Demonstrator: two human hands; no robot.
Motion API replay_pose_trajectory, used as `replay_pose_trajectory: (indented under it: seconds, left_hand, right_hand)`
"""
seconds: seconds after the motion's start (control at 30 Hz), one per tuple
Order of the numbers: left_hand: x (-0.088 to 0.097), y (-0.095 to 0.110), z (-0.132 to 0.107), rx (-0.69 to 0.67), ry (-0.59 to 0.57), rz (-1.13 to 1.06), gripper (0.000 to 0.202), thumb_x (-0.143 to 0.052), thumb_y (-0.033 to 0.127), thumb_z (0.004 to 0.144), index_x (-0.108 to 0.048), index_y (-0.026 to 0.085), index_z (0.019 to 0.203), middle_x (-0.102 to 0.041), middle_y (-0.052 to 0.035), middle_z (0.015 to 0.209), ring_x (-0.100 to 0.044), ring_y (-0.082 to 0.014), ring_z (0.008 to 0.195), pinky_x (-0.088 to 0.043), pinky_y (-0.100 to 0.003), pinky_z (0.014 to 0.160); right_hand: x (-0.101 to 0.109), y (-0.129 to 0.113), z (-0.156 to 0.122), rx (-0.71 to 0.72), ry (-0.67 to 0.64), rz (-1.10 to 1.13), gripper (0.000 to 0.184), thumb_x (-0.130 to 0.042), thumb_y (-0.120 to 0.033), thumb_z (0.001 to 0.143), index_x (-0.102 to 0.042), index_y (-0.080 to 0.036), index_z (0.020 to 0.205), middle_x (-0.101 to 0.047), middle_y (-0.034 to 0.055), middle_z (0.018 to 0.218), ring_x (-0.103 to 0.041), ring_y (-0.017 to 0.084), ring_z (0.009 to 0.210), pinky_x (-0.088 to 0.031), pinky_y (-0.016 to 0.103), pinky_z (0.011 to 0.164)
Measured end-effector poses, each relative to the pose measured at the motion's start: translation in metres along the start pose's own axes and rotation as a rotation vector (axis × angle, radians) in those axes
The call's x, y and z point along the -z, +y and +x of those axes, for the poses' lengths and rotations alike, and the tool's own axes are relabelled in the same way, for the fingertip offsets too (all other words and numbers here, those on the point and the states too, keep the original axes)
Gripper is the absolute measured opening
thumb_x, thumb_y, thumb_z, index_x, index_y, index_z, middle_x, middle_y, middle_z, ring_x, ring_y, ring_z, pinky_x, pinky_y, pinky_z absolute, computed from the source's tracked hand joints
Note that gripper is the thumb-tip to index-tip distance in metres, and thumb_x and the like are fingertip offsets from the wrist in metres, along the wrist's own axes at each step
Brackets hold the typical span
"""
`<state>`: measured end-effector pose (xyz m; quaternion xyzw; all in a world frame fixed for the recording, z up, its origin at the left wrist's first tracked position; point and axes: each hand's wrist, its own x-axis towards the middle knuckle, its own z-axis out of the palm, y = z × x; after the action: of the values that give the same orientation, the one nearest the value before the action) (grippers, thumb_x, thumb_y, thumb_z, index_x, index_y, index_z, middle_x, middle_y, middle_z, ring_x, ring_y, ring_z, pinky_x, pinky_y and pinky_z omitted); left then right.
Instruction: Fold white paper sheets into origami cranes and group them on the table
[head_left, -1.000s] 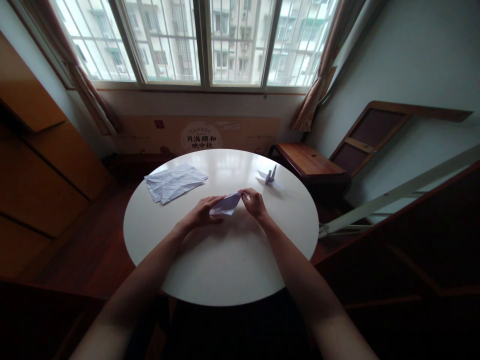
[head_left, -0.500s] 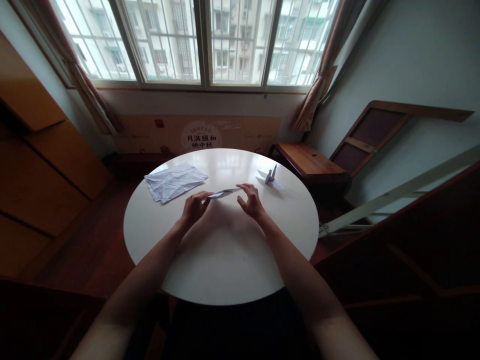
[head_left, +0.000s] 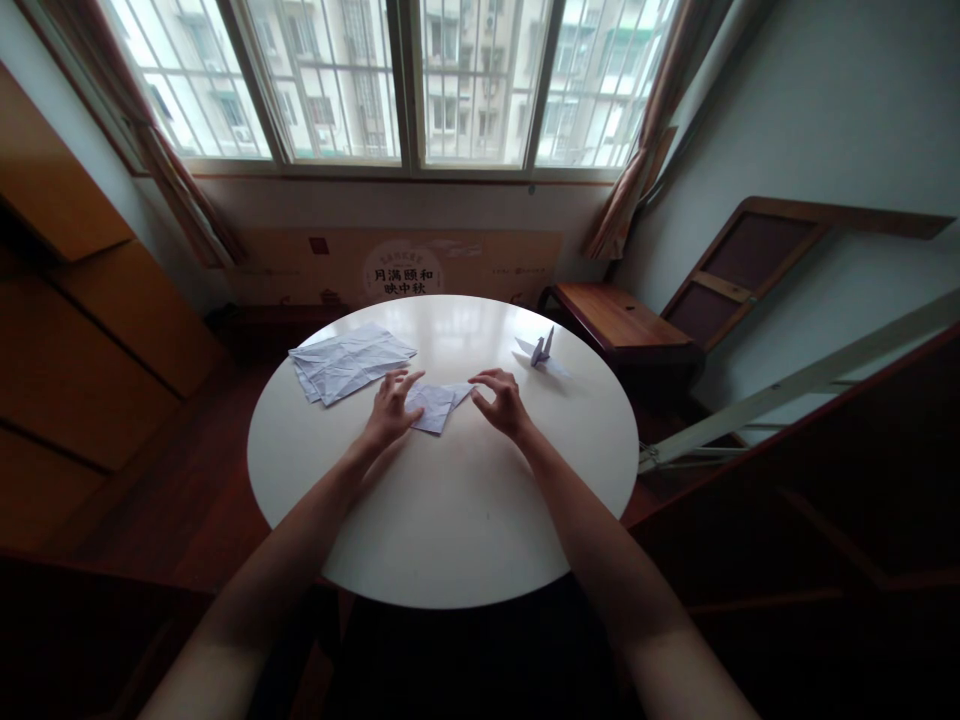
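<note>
A folded piece of white paper (head_left: pixel 435 408) lies on the round white table (head_left: pixel 450 520), with a squarish part on the left and a pointed flap on the right. My left hand (head_left: pixel 391 408) is at its left edge, fingers spread and raised, the thumb against or just over the paper. Curved over the tip of the right flap, my right hand (head_left: pixel 501 400) has its thumb and forefinger apart. Whether its fingertips touch the flap I cannot tell.
Creased white sheets (head_left: pixel 349 365) lie in a stack at the table's back left. A folded paper crane (head_left: pixel 541 350) stands at the back right. Beyond the table's right edge is a wooden stool or bench (head_left: pixel 622 315). A barred window (head_left: pixel 405 80) fills the far wall.
The folded paper, seen nearly edge-on between both hands before, now lies flatter with its face showing. My left hand has opened its fingers; my right hand has barely moved.
</note>
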<state>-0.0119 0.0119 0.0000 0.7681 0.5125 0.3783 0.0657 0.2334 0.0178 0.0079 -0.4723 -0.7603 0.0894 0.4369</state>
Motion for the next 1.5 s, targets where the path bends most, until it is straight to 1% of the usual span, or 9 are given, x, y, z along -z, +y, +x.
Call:
replay_pose_trajectory:
  seconds: [0.13, 0.3, 0.53, 0.73, 0.83, 1.0, 1.27, 1.4, 1.5]
  left_hand:
    - [0.0, 0.005, -0.002, -0.055, -0.207, 0.064, 0.019, -0.063, 0.027, 0.083, -0.072, 0.024, 0.099, -0.061, -0.0068, 0.124, -0.056, -0.0262, 0.117, -0.041, -0.044, 0.102]
    - [0.004, 0.017, -0.003, -0.078, -0.296, 0.161, 0.032, -0.056, 0.046, 0.089, -0.072, 0.027, 0.107, -0.065, -0.0057, 0.119, -0.058, -0.0256, 0.109, -0.043, -0.042, 0.096]
    - [0.007, 0.025, -0.004, -0.099, -0.356, 0.201, 0.041, -0.056, 0.057, 0.086, -0.072, 0.028, 0.11, -0.065, -0.0083, 0.103, -0.059, -0.0265, 0.1, -0.042, -0.043, 0.092]
    - [0.003, 0.014, -0.005, -0.169, -0.449, 0.069, 0.048, -0.06, 0.058, 0.083, -0.067, 0.026, 0.119, -0.055, -0.0098, 0.135, -0.048, -0.0302, 0.126, -0.03, -0.048, 0.107]
    - [0.007, 0.014, -0.004, -0.175, -0.499, 0.051, 0.06, -0.063, 0.062, 0.079, -0.062, 0.026, 0.127, -0.053, -0.0113, 0.139, -0.047, -0.0315, 0.128, -0.029, -0.048, 0.109]
    - [0.013, 0.014, -0.001, -0.184, -0.505, 0.039, 0.073, -0.064, 0.066, 0.074, -0.057, 0.024, 0.133, -0.056, -0.0114, 0.137, -0.047, -0.0315, 0.129, -0.031, -0.045, 0.109]
    - [0.003, 0.01, -0.002, -0.181, -0.527, 0.07, 0.051, -0.054, 0.059, 0.086, -0.063, 0.028, 0.125, -0.049, -0.0111, 0.144, -0.041, -0.0321, 0.134, -0.026, -0.053, 0.11]
    - [-0.003, 0.009, -0.005, -0.258, -0.412, 0.093, 0.043, -0.069, 0.051, 0.079, -0.069, 0.03, 0.117, -0.051, -0.0089, 0.141, -0.038, -0.0348, 0.134, -0.025, -0.055, 0.109]
    - [-0.003, 0.01, -0.006, -0.303, -0.307, 0.079, 0.024, -0.069, 0.037, 0.082, -0.073, 0.031, 0.105, -0.062, -0.0063, 0.127, -0.051, -0.029, 0.12, -0.033, -0.05, 0.105]
  right_hand:
    - [-0.005, -0.001, -0.002, 0.132, -0.174, 0.059, 0.017, -0.068, -0.027, 0.082, -0.074, -0.022, 0.097, -0.067, 0.0089, 0.105, -0.06, 0.023, 0.101, -0.043, 0.04, 0.096]
    - [-0.009, 0.002, -0.005, 0.204, -0.28, 0.096, 0.031, -0.077, -0.039, 0.075, -0.074, -0.023, 0.101, -0.069, 0.0099, 0.108, -0.062, 0.024, 0.104, -0.044, 0.042, 0.096]
    - [-0.011, 0.006, -0.01, 0.186, -0.382, 0.081, 0.04, -0.082, -0.036, 0.069, -0.073, -0.027, 0.107, -0.068, 0.0083, 0.113, -0.06, 0.025, 0.108, -0.043, 0.042, 0.097]
    - [-0.013, 0.011, -0.01, 0.168, -0.383, 0.088, 0.027, -0.078, -0.034, 0.074, -0.075, -0.025, 0.1, -0.07, 0.0078, 0.109, -0.062, 0.023, 0.103, -0.044, 0.04, 0.096]
    - [-0.011, 0.01, -0.008, 0.158, -0.378, 0.115, 0.022, -0.076, -0.032, 0.077, -0.076, -0.024, 0.097, -0.071, 0.0079, 0.106, -0.064, 0.022, 0.101, -0.046, 0.038, 0.095]
    - [-0.01, 0.011, -0.006, 0.142, -0.359, 0.165, 0.018, -0.068, -0.032, 0.083, -0.076, -0.022, 0.097, -0.073, 0.009, 0.102, -0.066, 0.021, 0.095, -0.048, 0.036, 0.093]
    - [-0.009, 0.009, -0.005, 0.166, -0.36, 0.162, 0.011, -0.072, -0.029, 0.08, -0.078, -0.022, 0.086, -0.072, 0.0089, 0.097, -0.066, 0.02, 0.09, -0.049, 0.034, 0.088]
    - [-0.01, 0.007, -0.005, 0.125, -0.36, 0.158, 0.011, -0.068, -0.026, 0.083, -0.078, -0.02, 0.084, -0.07, 0.0077, 0.091, -0.064, 0.018, 0.082, -0.05, 0.03, 0.078]
    - [-0.011, 0.007, -0.005, 0.082, -0.355, 0.158, 0.012, -0.068, -0.026, 0.083, -0.077, -0.019, 0.084, -0.067, 0.0063, 0.088, -0.062, 0.015, 0.073, -0.049, 0.027, 0.07]
